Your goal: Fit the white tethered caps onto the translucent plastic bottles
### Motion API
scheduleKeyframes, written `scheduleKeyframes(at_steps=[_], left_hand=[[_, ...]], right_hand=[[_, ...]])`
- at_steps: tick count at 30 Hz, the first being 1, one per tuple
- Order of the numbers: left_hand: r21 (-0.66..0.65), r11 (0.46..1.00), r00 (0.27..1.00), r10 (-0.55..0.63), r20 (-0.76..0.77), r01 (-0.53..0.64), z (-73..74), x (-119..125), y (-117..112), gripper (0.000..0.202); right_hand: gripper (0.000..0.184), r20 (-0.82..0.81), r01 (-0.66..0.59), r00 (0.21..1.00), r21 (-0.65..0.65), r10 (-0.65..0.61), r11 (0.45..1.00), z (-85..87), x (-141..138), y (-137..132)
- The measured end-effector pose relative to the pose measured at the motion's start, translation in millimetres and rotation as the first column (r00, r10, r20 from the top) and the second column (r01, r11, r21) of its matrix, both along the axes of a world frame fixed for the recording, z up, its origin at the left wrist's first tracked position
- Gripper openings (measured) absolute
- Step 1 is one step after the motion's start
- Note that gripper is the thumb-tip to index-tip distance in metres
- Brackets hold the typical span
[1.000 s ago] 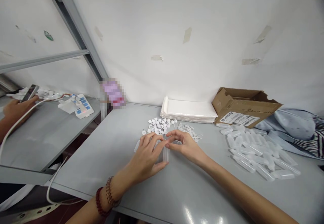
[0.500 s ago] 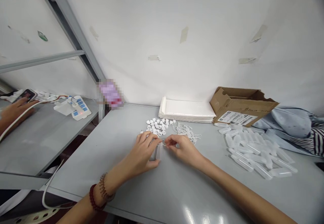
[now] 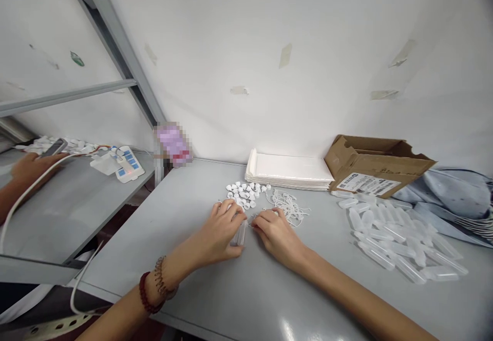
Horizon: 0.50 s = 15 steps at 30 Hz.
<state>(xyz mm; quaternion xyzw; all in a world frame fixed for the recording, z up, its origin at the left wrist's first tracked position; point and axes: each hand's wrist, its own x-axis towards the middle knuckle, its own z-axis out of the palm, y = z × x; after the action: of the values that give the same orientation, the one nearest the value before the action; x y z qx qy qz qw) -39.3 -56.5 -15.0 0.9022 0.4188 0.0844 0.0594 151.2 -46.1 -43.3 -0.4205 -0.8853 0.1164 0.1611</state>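
My left hand (image 3: 221, 230) is curled around a clear plastic tube (image 3: 241, 234), thumb below and fingers above it. The fingers hide part of the tube. Close on its right, my right hand (image 3: 278, 238) is closed in a pinch, with a bit of thin white string (image 3: 250, 223) showing at the fingertips. Most of that string is hidden. Just beyond my left fingers lies a cluster of small white caps (image 3: 246, 192). A tangled pile of white strings (image 3: 290, 207) sits behind my right hand.
Many translucent tubes (image 3: 404, 238) lie at right on the grey table (image 3: 316, 300). Behind stand a stack of white envelopes (image 3: 290, 169) and an open cardboard box (image 3: 381, 169), with blue cloth (image 3: 454, 197) alongside. Another person's hand (image 3: 31, 171) holds a phone at the left table.
My right hand has turned slightly, its fingers folding further together near the tube. My left hand keeps hold of the tube. The whole view has shifted a little.
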Motion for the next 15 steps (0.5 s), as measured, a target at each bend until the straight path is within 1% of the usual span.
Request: scheduleKeyframes(at_steps=[3, 8, 15], left_hand=[[-0.002, 1.0, 0.999, 0.002, -0.033, -0.002, 2.3, 1.1, 0.7, 0.034], [-0.044, 0.999, 0.997, 0.009, -0.075, -0.013, 5.9, 3.1, 2.1, 0.031], [-0.025, 1.0, 0.999, -0.01, -0.052, 0.009, 0.0, -1.0, 3.1, 0.031]], right_hand=[[0.023, 0.028, -0.008, 1.0, 0.038, 0.007, 0.999, -3.7, 0.1, 2.1], [0.025, 0.057, -0.019, 0.998, 0.09, 0.014, 0.996, -9.2, -0.6, 5.2], [0.027, 0.065, -0.035, 0.998, 0.127, 0.027, 0.991, -13.5, -1.3, 7.3]])
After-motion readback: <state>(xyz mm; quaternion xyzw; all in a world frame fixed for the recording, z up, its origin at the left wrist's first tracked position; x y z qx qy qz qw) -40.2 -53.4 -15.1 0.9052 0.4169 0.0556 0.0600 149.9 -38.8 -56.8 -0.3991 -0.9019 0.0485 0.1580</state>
